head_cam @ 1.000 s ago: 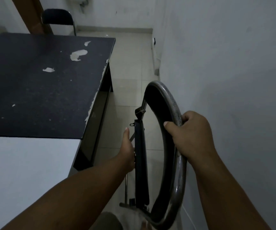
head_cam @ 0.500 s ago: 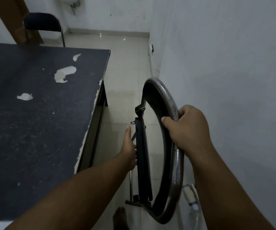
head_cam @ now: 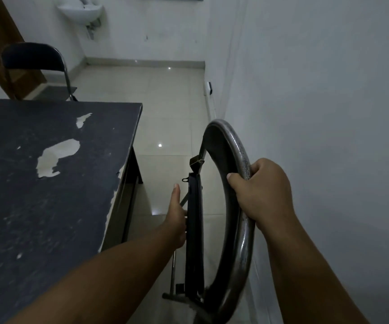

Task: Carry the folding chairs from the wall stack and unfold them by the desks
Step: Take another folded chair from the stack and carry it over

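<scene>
I hold a folded metal chair [head_cam: 241, 230] upright in the aisle between a dark desk [head_cam: 48, 183] and the right wall. My right hand [head_cam: 262, 190] grips the curved chrome tube of its backrest near the top. My left hand [head_cam: 177, 218] holds the edge of the flat black seat [head_cam: 194, 230], thumb pointing up along it; its fingers are hidden behind the seat. The chair's lower frame shows near the floor at the bottom.
The desk has a chipped dark top and fills the left side. Beyond it an unfolded black chair [head_cam: 34, 66] stands by a brown door. A white sink [head_cam: 81, 10] hangs on the far wall. Pale tiled floor [head_cam: 160, 108] stretches ahead along the white wall [head_cam: 329, 113].
I have walked forward along the desk with the chair; the desk has slid back in view and the far chair and sink show more. Both hands keep the same hold.
</scene>
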